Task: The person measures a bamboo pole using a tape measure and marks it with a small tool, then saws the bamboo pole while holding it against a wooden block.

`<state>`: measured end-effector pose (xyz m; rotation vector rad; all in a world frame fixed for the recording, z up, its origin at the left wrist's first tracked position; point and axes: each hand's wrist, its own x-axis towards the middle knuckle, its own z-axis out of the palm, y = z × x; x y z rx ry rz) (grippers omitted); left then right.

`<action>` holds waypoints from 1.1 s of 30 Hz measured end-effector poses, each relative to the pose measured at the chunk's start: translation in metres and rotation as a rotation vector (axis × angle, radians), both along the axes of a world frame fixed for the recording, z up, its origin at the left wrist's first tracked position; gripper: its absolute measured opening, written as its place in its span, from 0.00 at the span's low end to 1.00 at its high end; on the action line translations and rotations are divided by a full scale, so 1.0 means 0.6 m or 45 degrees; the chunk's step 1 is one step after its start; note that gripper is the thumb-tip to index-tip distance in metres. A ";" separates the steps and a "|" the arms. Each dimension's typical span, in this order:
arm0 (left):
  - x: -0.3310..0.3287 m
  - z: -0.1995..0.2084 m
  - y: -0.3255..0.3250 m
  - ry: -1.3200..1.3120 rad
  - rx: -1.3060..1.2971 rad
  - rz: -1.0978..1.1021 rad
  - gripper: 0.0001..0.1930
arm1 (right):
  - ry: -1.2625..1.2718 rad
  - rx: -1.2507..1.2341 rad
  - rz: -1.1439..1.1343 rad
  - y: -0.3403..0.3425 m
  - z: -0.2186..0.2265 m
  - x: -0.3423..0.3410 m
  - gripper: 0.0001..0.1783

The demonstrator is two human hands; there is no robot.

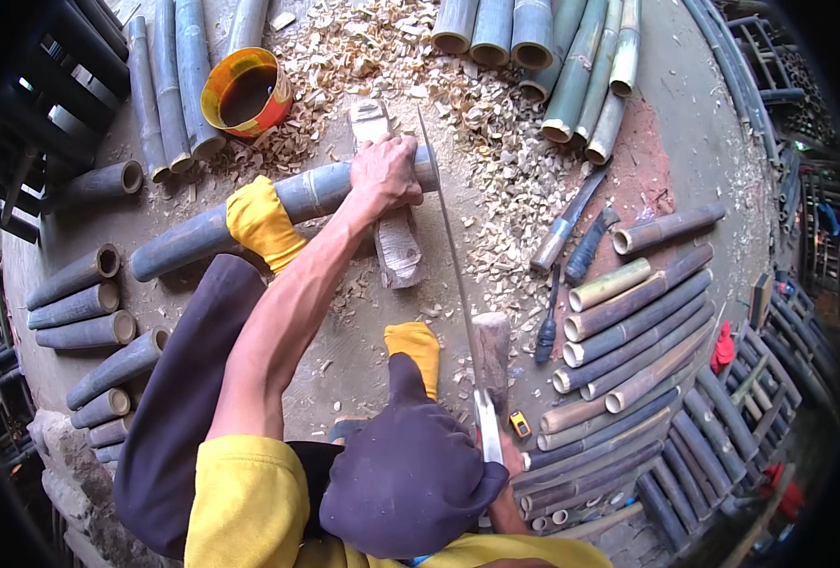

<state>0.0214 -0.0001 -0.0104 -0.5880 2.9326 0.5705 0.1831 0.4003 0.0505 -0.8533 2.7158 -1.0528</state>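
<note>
My left hand [387,172] is closed over a thick grey-green bamboo pole [311,192] near its right end. Under that end lies a rough wooden block [398,248]. A foot in a yellow sock [264,222] presses on the pole further left. At the lower middle, my right hand [512,461] grips the pale handle of a long hand saw [458,265]; my dark-trousered knee partly hides this hand. The narrow blade runs away from me and meets the pole's right end, just right of my left hand. How deep it cuts, I cannot tell.
Wood chips [505,180] cover the ground beyond. An orange-yellow bucket [247,93] of dark liquid stands far left. Cut bamboo pieces [638,293] lie in rows right, left and far. Bladed tools [569,222], a wooden piece [492,350] and a yellow tape measure [519,424] lie right.
</note>
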 end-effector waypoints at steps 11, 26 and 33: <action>-0.002 -0.013 -0.032 -0.032 0.041 0.001 0.27 | 0.124 -0.128 0.032 -0.104 0.007 -0.071 0.13; 0.001 -0.023 -0.018 -0.025 0.011 0.020 0.27 | -0.005 -0.164 0.044 -0.032 -0.041 -0.035 0.21; -0.017 -0.016 0.008 0.095 -0.052 0.051 0.23 | -0.173 -0.550 0.045 -0.295 -0.012 -0.211 0.11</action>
